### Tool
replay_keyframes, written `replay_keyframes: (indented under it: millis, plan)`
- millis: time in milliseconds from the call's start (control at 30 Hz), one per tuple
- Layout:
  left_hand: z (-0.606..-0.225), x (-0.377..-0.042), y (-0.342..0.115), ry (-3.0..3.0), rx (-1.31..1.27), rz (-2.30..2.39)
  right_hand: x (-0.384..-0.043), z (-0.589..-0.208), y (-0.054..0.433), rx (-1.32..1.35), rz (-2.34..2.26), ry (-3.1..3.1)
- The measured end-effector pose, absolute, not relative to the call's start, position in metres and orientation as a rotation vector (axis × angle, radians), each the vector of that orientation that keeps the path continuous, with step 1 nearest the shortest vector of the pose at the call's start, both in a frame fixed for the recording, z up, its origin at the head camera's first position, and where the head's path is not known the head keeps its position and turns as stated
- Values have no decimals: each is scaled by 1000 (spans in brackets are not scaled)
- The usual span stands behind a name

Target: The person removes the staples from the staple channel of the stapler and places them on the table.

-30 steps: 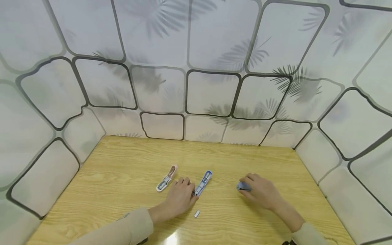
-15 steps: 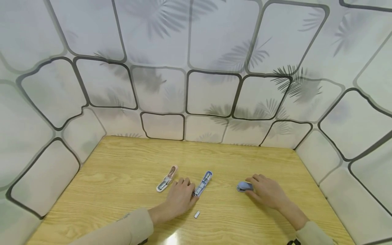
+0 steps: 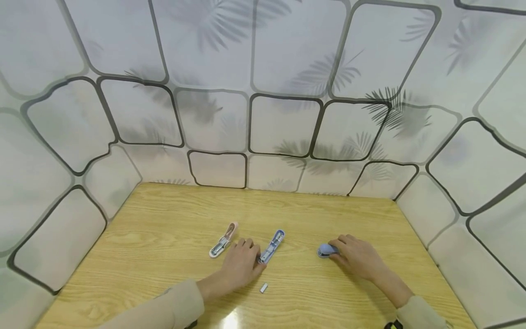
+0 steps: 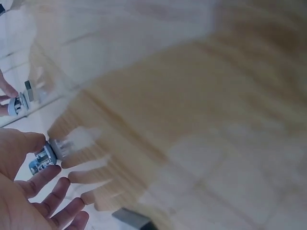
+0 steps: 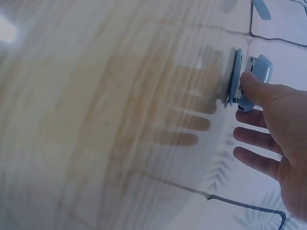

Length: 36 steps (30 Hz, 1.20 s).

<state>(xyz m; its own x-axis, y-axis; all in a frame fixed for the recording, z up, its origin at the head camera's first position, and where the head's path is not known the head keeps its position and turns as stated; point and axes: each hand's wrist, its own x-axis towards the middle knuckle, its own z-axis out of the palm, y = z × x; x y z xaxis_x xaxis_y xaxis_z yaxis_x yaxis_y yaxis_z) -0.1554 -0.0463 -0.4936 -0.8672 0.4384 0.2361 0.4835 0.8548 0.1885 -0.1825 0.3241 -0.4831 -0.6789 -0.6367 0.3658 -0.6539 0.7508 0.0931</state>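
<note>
An opened blue stapler lies slanted on the table, its metal staple channel exposed. My left hand pinches its near end between thumb and index finger. The left wrist view shows that stapler between the thumb and index, with the other fingers spread. To the right, a blue-grey stapler sits on the table. My right hand holds its right end between thumb and fingertips. In the right wrist view this stapler stands partly behind the thumb, the other fingers extended.
An opened pink-and-white stapler lies left of the blue one, close to my left hand. A small pale strip, perhaps staples, lies nearer the front. Patterned cloth walls border the wooden table at the back and sides.
My right hand has shifted slightly right along the blue-grey stapler, uncovering more of its body. The left hand and the opened blue stapler have stayed nearly still.
</note>
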Motion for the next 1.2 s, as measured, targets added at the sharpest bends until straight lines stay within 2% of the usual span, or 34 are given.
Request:
replay_keyframes:
  millis: [300,600,1200]
  plan:
    - [-482,-149,-41,-2827,-734,-438,-178,-479,320,1021,67,-2610]
    - [-468,-140,-15,-2829,-822,-506,-171,-475,309,1071,92,-2629]
    - [-467,-132,34,-2894,-847,-423,-163,-482,286,1189,145,-2552]
